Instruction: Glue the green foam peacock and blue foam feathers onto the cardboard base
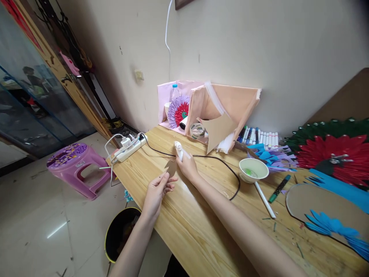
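Note:
My left hand (157,191) pinches a small brown cardboard cut-out (171,168) just above the wooden table (190,227). My right hand (188,165) is wrapped round a white glue gun (178,149), whose nozzle points down at the cut-out. The gun's black cord (221,163) loops across the table toward a white power strip (128,150) at the table's left corner. Both hands are close together near the table's left edge.
A white bowl (253,169), a white stick (264,199) and a green marker (279,188) lie to the right. Blue paper feathers sit on a cardboard shape (319,204). A red and green paper fan (337,154), markers (259,136) and peach fabric (227,104) stand behind. Pink stool (76,165) and black bin (121,231) on the floor.

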Motion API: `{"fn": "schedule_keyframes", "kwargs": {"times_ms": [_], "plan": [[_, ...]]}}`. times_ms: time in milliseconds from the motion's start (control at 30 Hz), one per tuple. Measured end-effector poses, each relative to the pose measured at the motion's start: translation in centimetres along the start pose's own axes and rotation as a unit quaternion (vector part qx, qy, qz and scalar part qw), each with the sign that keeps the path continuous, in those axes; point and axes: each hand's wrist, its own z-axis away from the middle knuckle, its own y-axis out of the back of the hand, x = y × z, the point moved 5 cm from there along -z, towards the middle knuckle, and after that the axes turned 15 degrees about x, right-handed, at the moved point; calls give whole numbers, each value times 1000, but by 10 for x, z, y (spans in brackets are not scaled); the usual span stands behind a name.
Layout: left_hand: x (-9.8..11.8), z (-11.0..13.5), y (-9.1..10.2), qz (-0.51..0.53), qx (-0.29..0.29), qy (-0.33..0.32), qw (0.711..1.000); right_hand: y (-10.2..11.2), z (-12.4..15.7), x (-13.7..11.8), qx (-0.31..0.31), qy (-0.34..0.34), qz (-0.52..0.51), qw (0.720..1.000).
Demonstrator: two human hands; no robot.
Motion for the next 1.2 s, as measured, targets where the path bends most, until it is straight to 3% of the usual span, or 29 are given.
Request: {"fn": "schedule_keyframes", "kwargs": {"times_ms": [133, 267, 333, 467, 567, 700, 800, 1000, 1200], "plan": [[9, 17, -13, -57, -46, -51, 996, 43, 17, 1, -35, 30, 24, 999], [8, 34, -41, -131, -114, -119, 978, 130, 52, 18, -49, 70, 31, 996], [3, 44, -60, -145, -152, -148, 966, 180, 72, 37, -27, 64, 42, 997], [-17, 64, -107, -142, -235, -133, 952, 265, 115, 87, 64, -30, 91, 993], [-36, 75, -144, -143, -277, -66, 948, 303, 146, 121, 125, -103, 121, 979], [-59, 82, -183, -169, -319, 19, 933, 321, 171, 148, 152, -154, 128, 968], [-74, 83, -196, -190, -346, 62, 917, 322, 176, 153, 128, -146, 142, 971], [-97, 76, -189, -220, -362, 92, 901, 310, 178, 153, 88, -149, 146, 974], [-102, 74, -183, -242, -350, 97, 900, 294, 177, 150, 49, -138, 102, 984]]}}
